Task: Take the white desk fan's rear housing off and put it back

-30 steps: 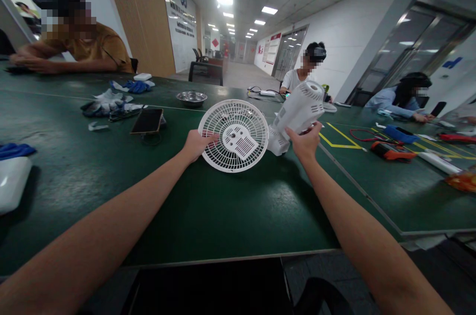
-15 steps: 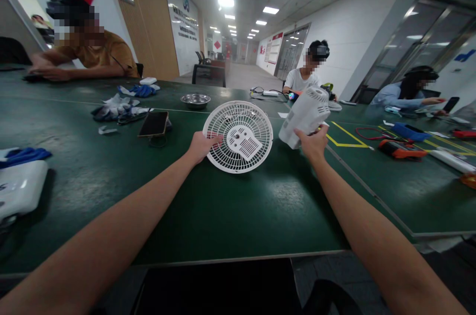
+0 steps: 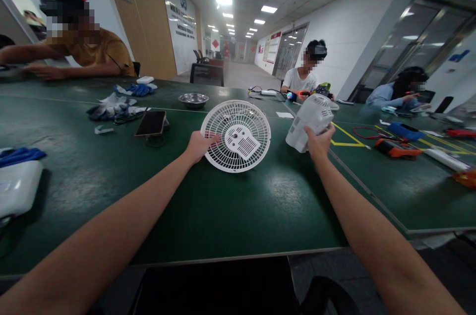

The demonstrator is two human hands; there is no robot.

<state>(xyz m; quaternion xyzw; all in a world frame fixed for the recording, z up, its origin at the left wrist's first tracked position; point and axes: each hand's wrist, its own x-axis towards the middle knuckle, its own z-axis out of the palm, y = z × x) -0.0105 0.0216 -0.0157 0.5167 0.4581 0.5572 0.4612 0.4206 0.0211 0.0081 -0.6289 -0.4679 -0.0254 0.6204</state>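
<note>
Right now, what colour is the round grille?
The grille is white, clearest in the head view.

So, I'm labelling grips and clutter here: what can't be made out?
- Head view: some fingertips of the right hand, hidden by the hand itself and the white plastic housing.
- Head view: the far face of the round fan grille, turned away.
- Head view: the rest of the white case, cut off by the left edge.
- Head view: the wall lettering, too small and blurred.

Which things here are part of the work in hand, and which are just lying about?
In hand:
- round white grille, left hand
- white plastic housing, right hand

Lying about:
- metal bowl
- phone
- blue cloth
- orange-and-black device
</note>
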